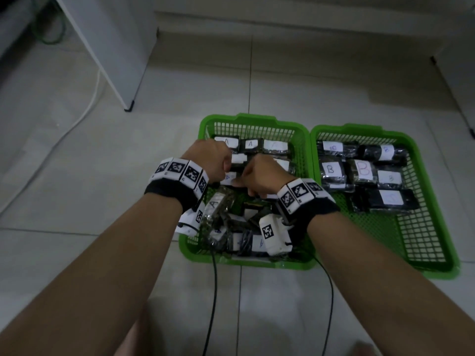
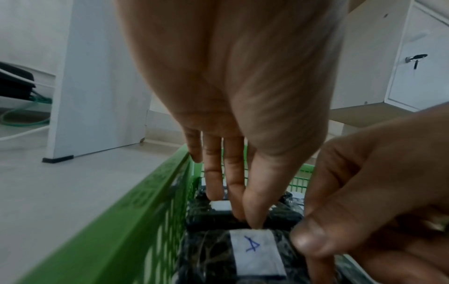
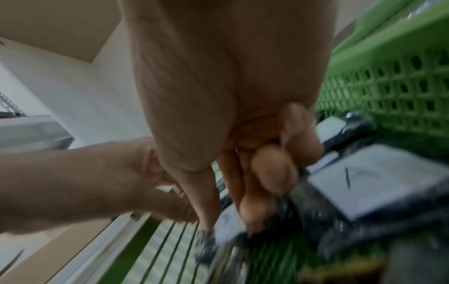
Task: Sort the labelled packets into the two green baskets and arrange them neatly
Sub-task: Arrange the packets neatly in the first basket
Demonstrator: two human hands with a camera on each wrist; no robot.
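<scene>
Two green baskets stand side by side on the tiled floor. The left basket [image 1: 254,118] holds dark packets with white "A" labels: a tidy row at the back [image 1: 250,144] and a loose pile at the front [image 1: 226,214]. The right basket [image 1: 359,128] holds "B" packets [image 1: 362,170] in rows. Both hands are inside the left basket on one "A" packet [image 1: 229,179] [image 2: 255,251]. My left hand [image 1: 227,173] [image 2: 248,217] pinches its far edge with thumb and forefinger. My right hand [image 1: 241,181] [image 3: 230,221] pinches its right edge, thumb on top. The right wrist view is blurred.
A white cabinet panel [image 1: 128,107] stands on the floor to the left, with a white cable [image 1: 77,119] beside it. Black camera leads [image 1: 213,291] trail from my wrists toward me. The front half of the right basket [image 1: 416,242] is bare mesh.
</scene>
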